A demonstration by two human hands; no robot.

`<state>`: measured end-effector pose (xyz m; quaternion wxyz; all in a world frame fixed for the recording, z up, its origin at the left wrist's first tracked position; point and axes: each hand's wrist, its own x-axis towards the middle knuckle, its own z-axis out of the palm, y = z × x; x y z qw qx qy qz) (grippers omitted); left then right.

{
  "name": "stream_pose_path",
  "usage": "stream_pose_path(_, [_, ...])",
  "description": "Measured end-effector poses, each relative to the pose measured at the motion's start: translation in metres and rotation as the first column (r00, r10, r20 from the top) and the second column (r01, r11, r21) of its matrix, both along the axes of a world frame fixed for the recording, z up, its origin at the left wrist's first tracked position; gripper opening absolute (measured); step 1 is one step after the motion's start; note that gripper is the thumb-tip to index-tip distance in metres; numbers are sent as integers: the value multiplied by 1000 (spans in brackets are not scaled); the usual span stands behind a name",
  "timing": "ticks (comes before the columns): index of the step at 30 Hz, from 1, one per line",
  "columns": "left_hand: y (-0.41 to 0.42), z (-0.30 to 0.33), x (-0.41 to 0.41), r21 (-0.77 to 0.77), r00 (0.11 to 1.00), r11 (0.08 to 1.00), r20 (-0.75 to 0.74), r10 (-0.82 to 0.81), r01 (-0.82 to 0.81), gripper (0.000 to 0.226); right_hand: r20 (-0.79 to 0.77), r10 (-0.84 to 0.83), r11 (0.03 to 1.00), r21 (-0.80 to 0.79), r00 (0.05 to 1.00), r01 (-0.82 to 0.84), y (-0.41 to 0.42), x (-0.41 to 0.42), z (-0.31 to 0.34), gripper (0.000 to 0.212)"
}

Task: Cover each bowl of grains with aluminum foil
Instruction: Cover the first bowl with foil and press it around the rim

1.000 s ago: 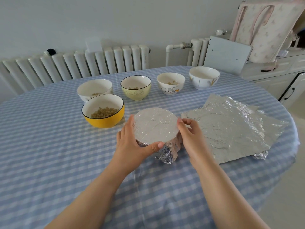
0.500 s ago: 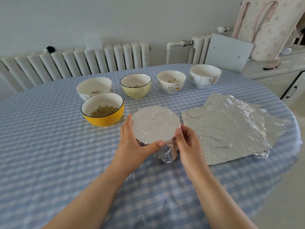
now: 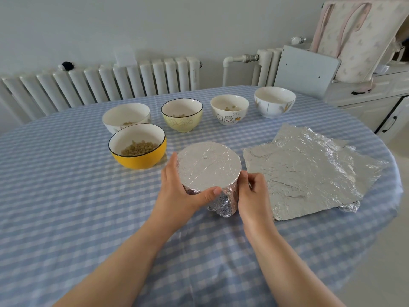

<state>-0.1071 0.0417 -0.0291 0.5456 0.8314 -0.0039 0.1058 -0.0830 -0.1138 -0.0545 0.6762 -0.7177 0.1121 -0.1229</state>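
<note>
1. Head view: a round table [image 3: 66, 207] in blue check cloth, with bare cloth along its near and left edges.
2. Loose foil sheets [image 3: 309, 171] lie right of the hands, close to the table's right edge.
3. A foil-covered bowl [image 3: 209, 166] stands mid-table, just near-right of a yellow bowl [image 3: 138, 149]; four open bowls stand farther back.
4. The left hand [image 3: 179, 191] curls around the covered bowl's left side, thumb on the near rim.
5. The right hand [image 3: 252, 191], fingers curled, presses foil against the bowl's right side.

The worktop [image 3: 55, 196] (blue-checked cloth) carries a foil-wrapped bowl [image 3: 209, 166] centrally, loose foil sheets [image 3: 309, 171] at three o'clock, a yellow bowl [image 3: 137, 147] at ten, and four bowls [image 3: 182, 115] around twelve.
</note>
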Motion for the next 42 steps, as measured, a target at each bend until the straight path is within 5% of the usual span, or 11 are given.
stream_pose_path(11, [0,-2,1,23,1000,999,-11,26,-25,134,-79,-90,973,206,993,105,8,11,6,16])
stream_pose_path(21, [1,-5,2,0,1000,1000,10,21,-21,143,-104,-59,987,145,993,74,5,7,12,31])
stream_pose_path(26, [-4,0,-2,-19,1000,1000,2,25,-25,139,-95,-7,929,368,995,42,-4,-1,17,27])
stream_pose_path(28, [-7,2,-4,-9,1000,1000,12,17,-17,136,-30,18,966,257,999,-10,-3,-10,21,16])
stream_pose_path(31, [-9,1,-9,2,1000,1000,9,21,-21,128,13,87,995,46,996,-88,-1,-16,22,31])
stream_pose_path(42, [3,1,-3,-41,992,992,25,123,-122,64,18,98,993,-73,995,-96,-5,-17,19,23])
